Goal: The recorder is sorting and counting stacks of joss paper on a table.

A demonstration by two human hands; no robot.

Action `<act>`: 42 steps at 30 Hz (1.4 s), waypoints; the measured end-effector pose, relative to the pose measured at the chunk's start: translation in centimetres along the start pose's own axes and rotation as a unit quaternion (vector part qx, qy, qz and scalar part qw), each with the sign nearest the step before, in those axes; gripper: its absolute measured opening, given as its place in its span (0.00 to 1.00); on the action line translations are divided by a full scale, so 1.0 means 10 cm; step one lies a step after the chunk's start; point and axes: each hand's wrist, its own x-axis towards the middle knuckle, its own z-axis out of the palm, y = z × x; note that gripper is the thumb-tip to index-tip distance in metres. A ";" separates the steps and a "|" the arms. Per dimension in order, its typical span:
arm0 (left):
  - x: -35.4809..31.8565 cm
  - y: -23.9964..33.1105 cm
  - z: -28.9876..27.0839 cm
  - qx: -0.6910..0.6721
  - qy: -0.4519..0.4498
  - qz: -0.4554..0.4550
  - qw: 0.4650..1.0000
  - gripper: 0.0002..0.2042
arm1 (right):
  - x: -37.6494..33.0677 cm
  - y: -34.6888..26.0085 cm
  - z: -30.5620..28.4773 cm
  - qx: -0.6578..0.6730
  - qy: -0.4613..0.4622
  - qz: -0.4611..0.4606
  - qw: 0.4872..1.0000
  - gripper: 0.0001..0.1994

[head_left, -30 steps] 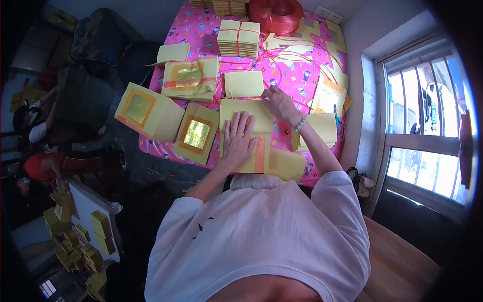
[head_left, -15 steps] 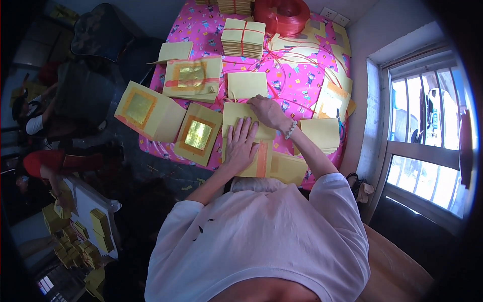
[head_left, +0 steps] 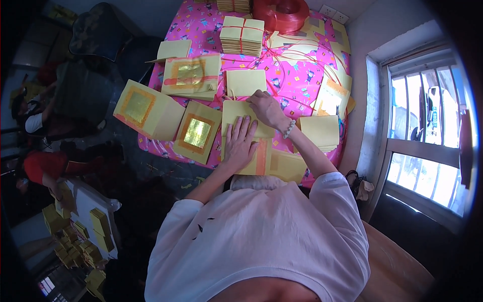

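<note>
A pink cloth (head_left: 302, 75) covers a table strewn with yellow paper. At its near edge, the left hand (head_left: 240, 143) lies open and flat on a paper stack (head_left: 246, 138); the right hand (head_left: 266, 108) pinches the stack's far edge. Firm, even pressure should keep sheets aligned. Gold-foil sheets (head_left: 196, 132) lie left, a tied bundle (head_left: 243, 35) at the far edge.

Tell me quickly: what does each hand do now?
Left hand: open, flat on the yellow paper stack.
Right hand: fingers curled at the stack's top edge; whether it grips a sheet cannot be told.

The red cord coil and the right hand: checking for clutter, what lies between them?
In the head view, red cord coil, right hand: between them, loose red strands on pink cloth.
</note>
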 end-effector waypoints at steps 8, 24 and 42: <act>0.01 -0.02 0.01 0.002 -0.002 0.004 1.000 0.31 | 0.03 0.01 0.01 -0.019 -0.014 0.009 1.000 0.10; 0.02 -0.04 0.01 0.020 -0.004 0.017 1.000 0.31 | 0.11 0.00 0.01 -0.023 -0.046 0.007 0.999 0.12; 0.01 -0.05 0.04 0.029 -0.029 0.011 0.999 0.30 | 0.12 0.04 0.06 -0.029 -0.042 -0.003 0.999 0.11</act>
